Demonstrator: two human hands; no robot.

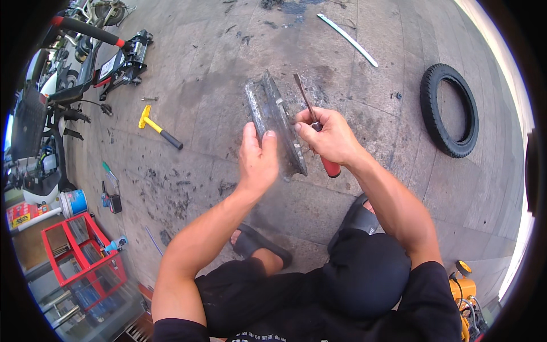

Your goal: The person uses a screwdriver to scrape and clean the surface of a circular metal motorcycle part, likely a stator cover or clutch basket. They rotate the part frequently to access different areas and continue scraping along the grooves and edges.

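Observation:
A worn grey wheel rim (266, 109), seen nearly edge-on, is tilted in front of me above the floor. Its lower part is smeared by motion. My left hand (259, 157) grips the rim's near left side, with the thumb on the channel between its two flanges. In my right hand (330, 135) is a flat-bladed screwdriver (305, 97). The blade points up and away from me, and its red handle end shows below my palm. The fingertips of that hand are close beside the rim's right flange; whether they touch it I cannot tell.
On the floor lie a yellow-headed hammer (153, 126) at left, a black tyre (449, 110) at right and a pale strip (347, 40) at far right. A floor jack (128, 60) and a red-framed rack (80, 249) stand left. Yellow equipment (464, 290) is near right.

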